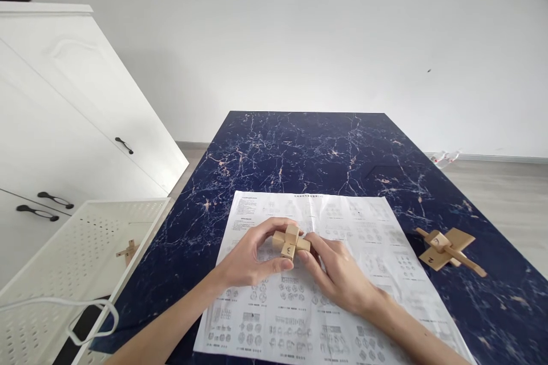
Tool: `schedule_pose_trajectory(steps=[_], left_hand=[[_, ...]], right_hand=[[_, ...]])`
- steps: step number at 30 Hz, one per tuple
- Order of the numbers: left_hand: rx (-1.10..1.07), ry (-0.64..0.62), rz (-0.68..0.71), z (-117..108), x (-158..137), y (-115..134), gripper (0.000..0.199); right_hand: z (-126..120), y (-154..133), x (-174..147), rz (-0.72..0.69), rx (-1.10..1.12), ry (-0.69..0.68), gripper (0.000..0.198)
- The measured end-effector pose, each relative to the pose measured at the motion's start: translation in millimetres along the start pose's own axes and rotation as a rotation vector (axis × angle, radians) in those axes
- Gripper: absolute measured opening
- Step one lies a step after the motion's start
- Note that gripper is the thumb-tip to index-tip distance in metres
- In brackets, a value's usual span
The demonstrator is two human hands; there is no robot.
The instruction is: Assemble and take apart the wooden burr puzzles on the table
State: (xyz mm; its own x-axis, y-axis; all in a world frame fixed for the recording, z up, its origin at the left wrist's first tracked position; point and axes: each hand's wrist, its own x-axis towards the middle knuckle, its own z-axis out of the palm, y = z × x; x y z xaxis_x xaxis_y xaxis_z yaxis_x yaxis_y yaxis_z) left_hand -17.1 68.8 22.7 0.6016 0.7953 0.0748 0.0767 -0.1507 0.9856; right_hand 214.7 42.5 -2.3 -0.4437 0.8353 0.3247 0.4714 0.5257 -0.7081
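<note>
A small wooden burr puzzle [291, 238] of interlocked pale blocks is held just above a printed sheet, and one block face bears the mark 3. My left hand [259, 254] grips it from the left, thumb along the near side and fingers around the far side. From the right, my right hand [336, 268] pinches a block end between thumb and fingers. Its lower fingers are partly hidden. Under both hands lies the white instruction sheet [252, 319], covered in small diagrams and creased down the middle.
Another wooden puzzle [449, 248], with flat plates and a long stick, sits on the dark blue marbled table [299, 148] at the right. Left of the table stands a white perforated basket [47, 262] with a wooden piece [128, 251] and a white cable [60, 300]. Behind it is a white cabinet [77, 108].
</note>
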Motion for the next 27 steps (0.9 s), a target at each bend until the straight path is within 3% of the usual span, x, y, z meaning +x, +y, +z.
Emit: schedule_pose_trajectory(steps=[17, 27], left_hand=[[0.014, -0.038, -0.019, -0.1, 1.1, 2.9, 0.052], [0.044, -0.048, 0.037, 3.2, 2.6, 3.8, 0.047]], right_hand=[[0.4, 1.4, -1.1, 0.026, 0.014, -0.025, 0.028], [-2.1, 2.5, -1.9, 0.056, 0.066, -0.044, 0.03]])
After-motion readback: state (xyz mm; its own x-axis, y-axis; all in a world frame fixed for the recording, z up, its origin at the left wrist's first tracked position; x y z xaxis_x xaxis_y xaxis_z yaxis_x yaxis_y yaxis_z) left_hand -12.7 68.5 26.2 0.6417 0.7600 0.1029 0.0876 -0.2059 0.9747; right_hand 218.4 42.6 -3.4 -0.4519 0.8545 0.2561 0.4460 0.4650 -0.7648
